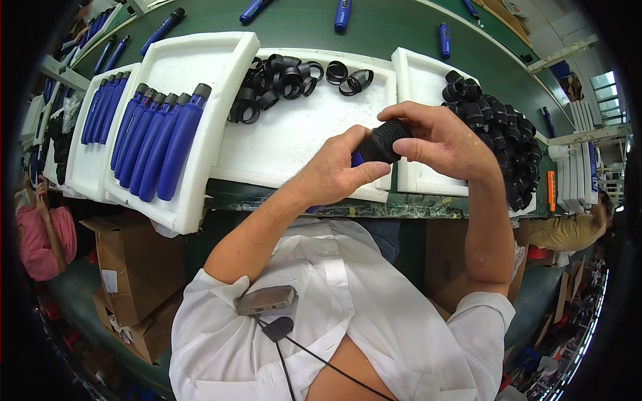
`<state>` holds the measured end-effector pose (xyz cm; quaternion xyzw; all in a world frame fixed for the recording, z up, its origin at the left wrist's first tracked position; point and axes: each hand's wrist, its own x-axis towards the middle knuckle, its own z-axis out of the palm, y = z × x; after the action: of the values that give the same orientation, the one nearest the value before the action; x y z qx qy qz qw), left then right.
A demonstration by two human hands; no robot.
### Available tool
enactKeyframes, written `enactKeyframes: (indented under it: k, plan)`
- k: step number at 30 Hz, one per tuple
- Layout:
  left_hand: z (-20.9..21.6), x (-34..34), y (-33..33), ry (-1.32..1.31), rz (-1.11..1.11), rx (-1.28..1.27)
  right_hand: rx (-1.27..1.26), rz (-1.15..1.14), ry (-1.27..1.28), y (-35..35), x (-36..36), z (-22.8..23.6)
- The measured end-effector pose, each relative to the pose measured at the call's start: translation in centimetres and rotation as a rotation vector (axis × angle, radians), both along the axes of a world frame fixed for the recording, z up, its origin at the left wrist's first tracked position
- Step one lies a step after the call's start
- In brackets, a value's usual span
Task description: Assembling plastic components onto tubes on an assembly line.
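Observation:
My left hand (338, 167) is closed around a blue tube (358, 159), most of which is hidden behind the fingers. A black ribbed end piece (386, 139) sits at the tube's upper end. The fingers and thumb of my right hand (438, 137) grip this ribbed piece from the right. Both hands are over the front of a white foam tray (287, 155). Black rings (291, 80) lie loose at the back of that tray. On its right, another foam tray (421, 175) bears a heap of black ring-shaped parts (498, 130).
To the left, a raised foam tray (231, 57) holds several blue tubes (160, 144) with dark ends. More blue tubes (342, 15) lie on the green table (294, 25). An orange tool (551, 190) lies at the right edge. Cardboard boxes (144, 267) stand below; other people sit on both sides.

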<state>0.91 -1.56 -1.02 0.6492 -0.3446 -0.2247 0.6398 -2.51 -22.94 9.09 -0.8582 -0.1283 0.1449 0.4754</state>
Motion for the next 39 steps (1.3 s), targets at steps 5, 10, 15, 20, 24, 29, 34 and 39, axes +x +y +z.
enactKeyframes:
  k: [5,10,15,20,24,29,34,39]
  plan:
    - [-0.2,-0.6,-0.3,0.058,-0.026,0.012,-0.177,-0.048,0.08,0.1,-0.1,0.3]
    - [0.1,-0.5,-0.3,0.093,0.002,-0.023,-0.109,-0.11,0.054,0.4,-0.4,0.3]
    - [0.9,-0.3,-0.1,0.033,0.01,0.002,-0.063,-0.044,-0.076,0.2,-0.5,0.8]
    - [0.9,-0.8,-0.3,0.123,-0.012,-0.015,-0.168,-0.048,-0.008,0.2,-0.1,0.8]
    - [0.5,-1.1,-0.4,0.112,0.008,-0.044,-0.199,-0.104,-0.118,0.6,0.2,-0.3]
    - [0.4,-1.0,-0.3,0.189,-0.018,-0.039,-0.358,-0.12,-0.254,1.1,0.4,-1.2]
    - [0.6,-0.7,0.0,0.133,0.002,0.011,-0.378,-0.075,-0.378,1.4,0.6,-1.1]
    - [0.5,-0.6,0.1,0.101,-0.029,0.009,-0.399,-0.048,-0.356,1.0,0.5,-0.9]
